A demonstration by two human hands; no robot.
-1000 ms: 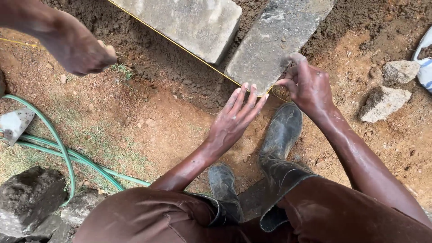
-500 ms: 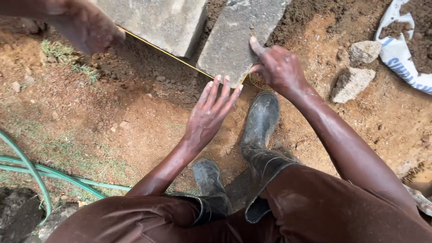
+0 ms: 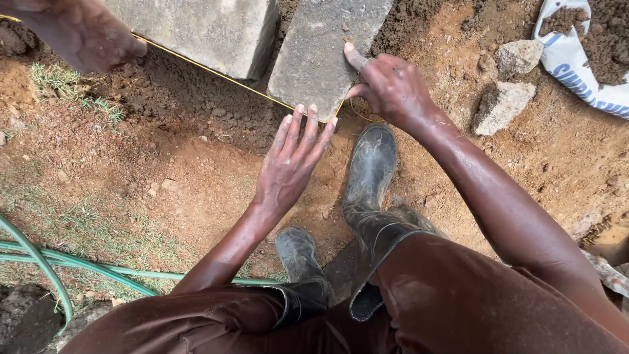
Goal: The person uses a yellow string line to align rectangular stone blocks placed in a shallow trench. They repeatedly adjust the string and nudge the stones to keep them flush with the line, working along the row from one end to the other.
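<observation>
A grey concrete block (image 3: 327,49) lies tilted in a dirt trench, with a second block (image 3: 209,29) to its left. My right hand (image 3: 388,85) rests on the near right corner of the tilted block, fingers spread over its edge. Flat and open, my left hand (image 3: 293,160) has its fingertips touching that block's near edge. A taut yellow string line (image 3: 216,71) runs along the blocks' near side. My black rubber boots (image 3: 370,177) stand just below the block.
Another person's hand (image 3: 85,36) hangs at the top left. Two rough stones (image 3: 501,105) lie to the right beside a white sack of soil (image 3: 583,46). A green hose (image 3: 59,262) curves across the lower left. Loose red earth surrounds the trench.
The view has shifted so the blocks sit lower and closer. My right hand has slid onto the block's corner; my left hand stays flat at its near edge.
</observation>
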